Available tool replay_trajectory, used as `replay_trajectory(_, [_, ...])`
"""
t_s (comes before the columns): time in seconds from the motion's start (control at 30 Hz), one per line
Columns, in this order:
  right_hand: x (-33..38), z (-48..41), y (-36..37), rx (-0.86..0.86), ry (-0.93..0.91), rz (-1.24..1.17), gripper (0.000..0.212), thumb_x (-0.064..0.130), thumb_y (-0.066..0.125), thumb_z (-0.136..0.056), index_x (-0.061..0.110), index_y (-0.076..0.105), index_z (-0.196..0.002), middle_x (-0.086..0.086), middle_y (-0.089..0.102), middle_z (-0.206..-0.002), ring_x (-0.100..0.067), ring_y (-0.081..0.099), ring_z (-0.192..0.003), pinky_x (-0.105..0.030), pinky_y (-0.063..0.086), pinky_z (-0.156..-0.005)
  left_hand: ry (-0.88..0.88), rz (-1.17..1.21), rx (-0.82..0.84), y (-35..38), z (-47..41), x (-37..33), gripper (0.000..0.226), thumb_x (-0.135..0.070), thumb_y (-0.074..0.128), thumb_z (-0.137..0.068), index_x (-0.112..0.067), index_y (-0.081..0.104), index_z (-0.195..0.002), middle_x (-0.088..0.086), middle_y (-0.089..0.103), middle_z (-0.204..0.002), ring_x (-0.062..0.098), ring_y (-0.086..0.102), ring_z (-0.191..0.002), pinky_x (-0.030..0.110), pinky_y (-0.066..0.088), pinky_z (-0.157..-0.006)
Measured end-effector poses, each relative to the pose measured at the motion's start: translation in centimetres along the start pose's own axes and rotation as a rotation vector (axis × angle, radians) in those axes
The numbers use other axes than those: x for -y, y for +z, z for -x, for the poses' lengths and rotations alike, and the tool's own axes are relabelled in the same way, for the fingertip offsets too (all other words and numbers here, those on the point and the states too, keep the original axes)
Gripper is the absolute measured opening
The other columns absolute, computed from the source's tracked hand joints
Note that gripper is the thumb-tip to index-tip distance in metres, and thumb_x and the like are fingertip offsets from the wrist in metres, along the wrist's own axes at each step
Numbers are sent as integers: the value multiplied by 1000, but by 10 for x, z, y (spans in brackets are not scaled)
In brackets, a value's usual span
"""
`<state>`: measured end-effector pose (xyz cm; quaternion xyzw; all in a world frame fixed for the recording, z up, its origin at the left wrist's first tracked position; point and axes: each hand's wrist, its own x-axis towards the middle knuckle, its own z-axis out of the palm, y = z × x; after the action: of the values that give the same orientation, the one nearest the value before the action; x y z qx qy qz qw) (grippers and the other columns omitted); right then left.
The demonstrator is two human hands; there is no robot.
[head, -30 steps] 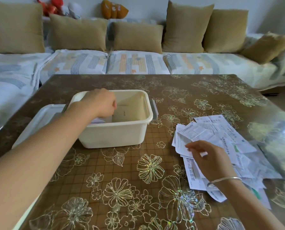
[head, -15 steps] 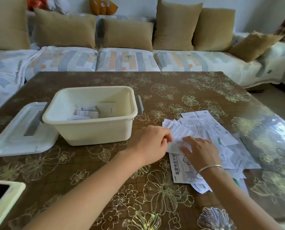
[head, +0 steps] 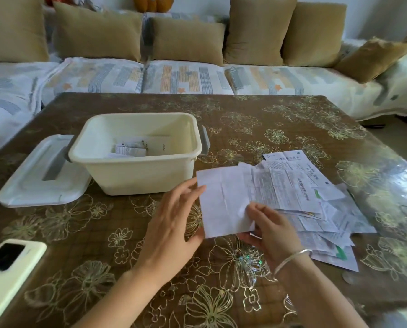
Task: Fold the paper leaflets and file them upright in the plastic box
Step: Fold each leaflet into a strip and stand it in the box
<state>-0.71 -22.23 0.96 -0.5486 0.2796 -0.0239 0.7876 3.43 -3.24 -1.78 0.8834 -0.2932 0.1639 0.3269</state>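
1. On the table (head: pixel 245 119), head view: one creased white leaflet (head: pixel 223 200) is lifted off the loose pile (head: pixel 316 197), just right of the box (head: pixel 136 176).
2. Right hand (head: pixel 268 230) pinches its lower right part. Left hand (head: pixel 174 223) has straight fingers, tips touching the left edge.
3. Handling-wise, I'd guess it's feather-light, floppy thin paper that tears easily, and the old creases want to refold. Hold it by opposite edges, not the middle.
4. A few folded leaflets (head: pixel 129 150) already sit in the box, and I can't tell if they're properly upright. Lid (head: pixel 41 178) lies left of it, phone (head: pixel 5 268) at the near corner.
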Motion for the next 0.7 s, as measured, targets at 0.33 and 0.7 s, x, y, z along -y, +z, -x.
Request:
replay_trajectory(0.33, [-42,12,21,93,-302,716,19,10,57,-91,24,57,-105,11,67,-99,-10,66,-65,-28,53,-50,17,-48,-1,-28,54,35,40,2,85,-61,-23,77,-91,-17,70,-92,3,62,-90,27,47,-84])
replay_trajectory(0.7, [-56,16,22,273,-723,1150,24,45,62,-80,41,57,-103,32,57,-81,3,53,-76,-21,50,-63,-234,39,-34,-40,72,27,19,-44,62,-81,-30,74,-82,-28,64,-74,-5,61,-70,21,48,-69])
